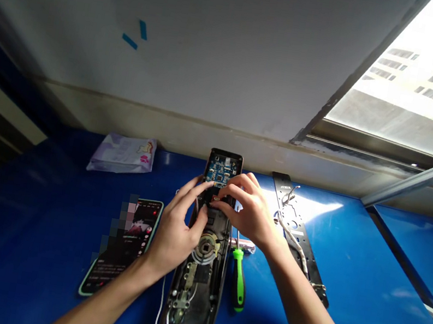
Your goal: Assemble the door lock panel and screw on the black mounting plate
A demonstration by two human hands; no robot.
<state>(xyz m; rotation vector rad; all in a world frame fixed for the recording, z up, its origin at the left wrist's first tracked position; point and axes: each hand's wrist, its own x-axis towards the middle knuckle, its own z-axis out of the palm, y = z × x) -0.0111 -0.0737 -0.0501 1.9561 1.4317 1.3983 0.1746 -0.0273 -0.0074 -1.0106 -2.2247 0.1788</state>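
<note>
A long black lock housing (pixel 204 287), its inside facing up, lies lengthwise before me on the blue table. A blue circuit board (pixel 221 171) sits at its far end, and a round ring-shaped mechanism (pixel 205 247) is nearer to me. My left hand (pixel 181 222) rests over the housing's left side, fingers curled, index fingertip by the board and thumb inside the housing. From the right, my right hand (pixel 249 203) pinches a small red part (pixel 216 198) just below the board; its fingers partly hide it. A white wire (pixel 161 307) loops out along the left side.
A green-handled screwdriver (pixel 238 282) lies right of the housing. Farther right is a black perforated plate (pixel 298 242) with a white cable. At left are a phone (pixel 131 247) and a light purple packet (pixel 124 155). A wall (pixel 219 46) and window stand behind.
</note>
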